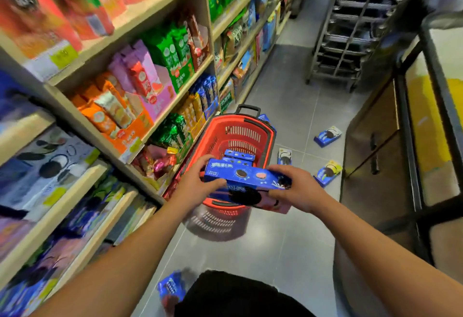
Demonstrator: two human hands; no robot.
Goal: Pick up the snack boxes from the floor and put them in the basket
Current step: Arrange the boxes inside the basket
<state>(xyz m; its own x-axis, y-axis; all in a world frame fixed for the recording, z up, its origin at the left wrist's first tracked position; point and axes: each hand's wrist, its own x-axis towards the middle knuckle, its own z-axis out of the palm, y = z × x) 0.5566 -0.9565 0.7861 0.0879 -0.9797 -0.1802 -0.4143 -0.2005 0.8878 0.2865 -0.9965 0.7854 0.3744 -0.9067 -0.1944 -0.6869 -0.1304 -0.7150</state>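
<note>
A red basket [220, 128] stands on the grey floor beside the shelves, with a blue snack box [239, 155] inside it. Over its near rim I hold a stack of two snack boxes: a blue one [246, 175] on top of a pink one [270, 205]. My left hand [198, 184] grips the stack's left end and my right hand [298, 189] grips its right end. More blue snack boxes lie on the floor: one far right [327, 136], one right of the basket [284, 156], one further right [327, 172], one near my feet [171, 289]. Another box [264, 117] peeks out behind the basket.
Shelves [155, 106] packed with colourful snack packets run along the left. A metal tray rack [350, 28] stands at the aisle's far end. A dark counter with cabinet doors [375, 146] lines the right side. My dark clothing [238, 296] fills the bottom.
</note>
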